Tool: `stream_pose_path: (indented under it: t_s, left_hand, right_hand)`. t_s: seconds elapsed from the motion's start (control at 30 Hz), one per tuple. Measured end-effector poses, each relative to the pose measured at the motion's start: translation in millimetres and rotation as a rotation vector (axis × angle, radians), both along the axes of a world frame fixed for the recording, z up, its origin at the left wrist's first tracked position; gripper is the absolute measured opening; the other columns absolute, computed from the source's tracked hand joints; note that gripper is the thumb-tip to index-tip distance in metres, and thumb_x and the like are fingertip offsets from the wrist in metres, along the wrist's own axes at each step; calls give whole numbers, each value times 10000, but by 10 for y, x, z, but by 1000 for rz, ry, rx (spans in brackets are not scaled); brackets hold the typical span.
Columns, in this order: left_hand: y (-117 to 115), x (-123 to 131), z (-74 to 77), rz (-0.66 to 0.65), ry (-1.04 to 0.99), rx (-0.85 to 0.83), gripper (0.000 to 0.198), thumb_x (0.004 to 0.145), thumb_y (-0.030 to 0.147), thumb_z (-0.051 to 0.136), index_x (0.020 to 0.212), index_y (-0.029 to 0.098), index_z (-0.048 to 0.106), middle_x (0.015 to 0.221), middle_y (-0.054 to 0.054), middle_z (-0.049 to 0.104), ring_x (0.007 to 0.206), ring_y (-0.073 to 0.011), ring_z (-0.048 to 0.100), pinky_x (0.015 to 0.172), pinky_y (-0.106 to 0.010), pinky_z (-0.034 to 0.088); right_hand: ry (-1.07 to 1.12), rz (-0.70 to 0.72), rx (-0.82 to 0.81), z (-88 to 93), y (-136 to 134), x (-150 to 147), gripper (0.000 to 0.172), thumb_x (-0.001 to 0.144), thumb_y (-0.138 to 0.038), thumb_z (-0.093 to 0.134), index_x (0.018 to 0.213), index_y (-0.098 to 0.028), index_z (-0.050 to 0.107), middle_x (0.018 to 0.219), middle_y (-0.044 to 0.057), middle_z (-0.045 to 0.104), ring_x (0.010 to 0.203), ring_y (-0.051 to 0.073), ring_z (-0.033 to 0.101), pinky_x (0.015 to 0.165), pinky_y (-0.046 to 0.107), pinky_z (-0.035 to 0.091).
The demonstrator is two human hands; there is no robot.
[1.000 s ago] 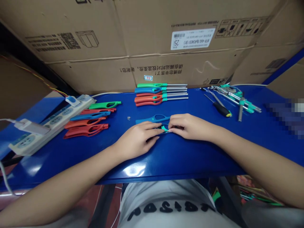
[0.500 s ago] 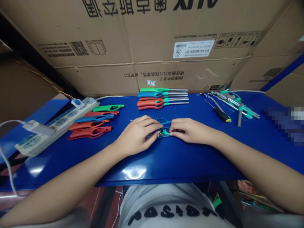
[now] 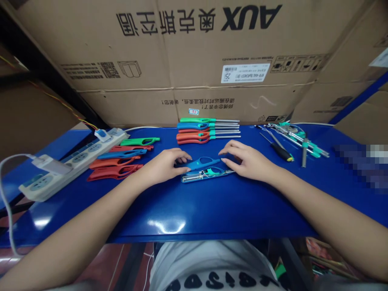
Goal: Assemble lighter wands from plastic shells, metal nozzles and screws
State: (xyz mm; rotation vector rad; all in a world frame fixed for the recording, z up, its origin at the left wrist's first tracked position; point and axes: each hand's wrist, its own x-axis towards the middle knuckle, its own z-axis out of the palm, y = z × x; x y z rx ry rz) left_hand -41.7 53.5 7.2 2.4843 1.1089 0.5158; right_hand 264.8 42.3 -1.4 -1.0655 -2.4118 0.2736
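Note:
A blue lighter shell half [image 3: 201,163] lies on the blue table between my hands. Just in front of it is an open blue lighter casing [image 3: 189,178], holding a metal-ended cylinder, a green trigger piece [image 3: 210,172] and thin wires; a metal rod runs out toward the right. My left hand [image 3: 166,165] is open at the shell half's left end, fingers curved and apart from the thumb. Fingers parted, my right hand [image 3: 242,161] is open by the shell's narrow right tip. Whether either hand touches the shell, I cannot tell.
Closed coloured lighters [image 3: 194,136] are stacked at the back. Red, orange, blue and green shells [image 3: 113,173] lie left beside a white power strip [image 3: 81,155]. A screwdriver [image 3: 281,152] and metal rods with green parts [image 3: 303,141] lie right. A cardboard box [image 3: 136,97] stands behind.
My hands have drawn apart and off the small parts in the casing, and the casing's inside now shows. Both hands are now by the blue shell half's ends. The view has tilted slightly upward.

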Motion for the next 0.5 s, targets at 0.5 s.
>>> stream_pose_path:
  t_s: [0.5]
  left_hand:
    - [-11, 117, -144, 127, -377, -198, 271, 841, 402, 691, 975, 172, 642, 939, -65, 718, 877, -212, 693, 812, -369, 561]
  right_hand:
    - [41, 16, -29, -106, 64, -9, 305, 931, -291, 629, 1213, -178, 656, 1064, 75, 694, 725, 138, 604, 693, 291, 500]
